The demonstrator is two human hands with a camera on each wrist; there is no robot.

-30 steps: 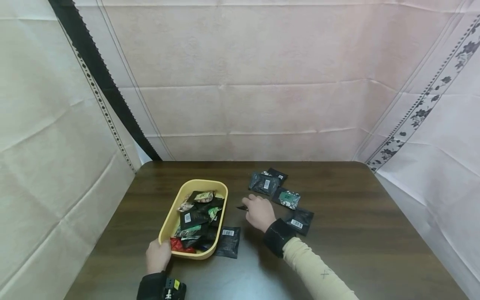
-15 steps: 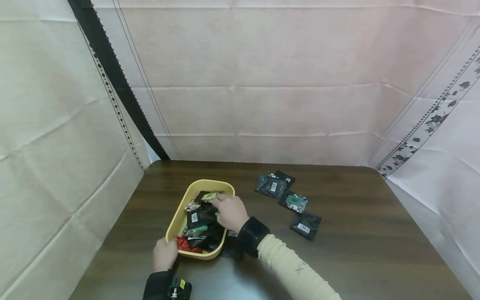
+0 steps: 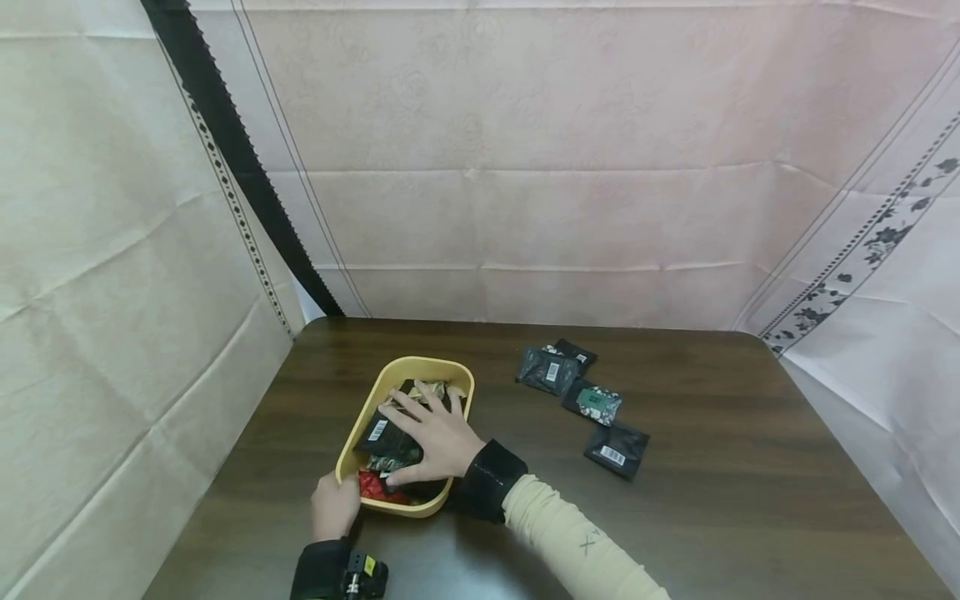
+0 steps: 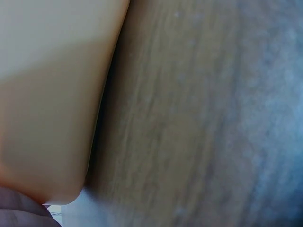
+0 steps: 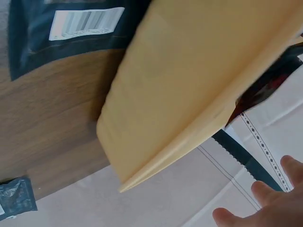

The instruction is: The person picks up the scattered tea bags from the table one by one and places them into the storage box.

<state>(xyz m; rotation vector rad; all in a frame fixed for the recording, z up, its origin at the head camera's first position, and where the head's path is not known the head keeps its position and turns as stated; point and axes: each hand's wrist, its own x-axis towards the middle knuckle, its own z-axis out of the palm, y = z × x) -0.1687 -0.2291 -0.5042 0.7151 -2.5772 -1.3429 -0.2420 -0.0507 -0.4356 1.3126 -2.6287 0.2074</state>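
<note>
The yellow plastic basket (image 3: pixel 363 425) stands on the table, filled with small, mostly black packets (image 3: pixel 381 435) and a red packet (image 3: pixel 373 486). At its near left corner my left hand (image 3: pixel 334 507) grips the rim. My right hand (image 3: pixel 438 440) is spread flat over the packets inside, fingers apart and holding nothing visible; it covers part of them. In the right wrist view its fingertips show above the basket's rim (image 5: pixel 189 142). The left wrist view shows the basket's outer wall (image 4: pixel 52 104) up close and a bit of my fingers.
To the right on the brown wooden table (image 3: pixel 712 467) lie several dark packets, among them a barcoded packet (image 3: pixel 617 450) and a green-labelled packet (image 3: pixel 592 402). Against the basket's outer right side lies another barcoded packet (image 5: pixel 71 28). Pale cloth hangs behind the table.
My right hand has moved left from the table, carrying a small dark packet to the basket, and let go of it. Its fingers have spread over the pile. The left hand keeps its grip.
</note>
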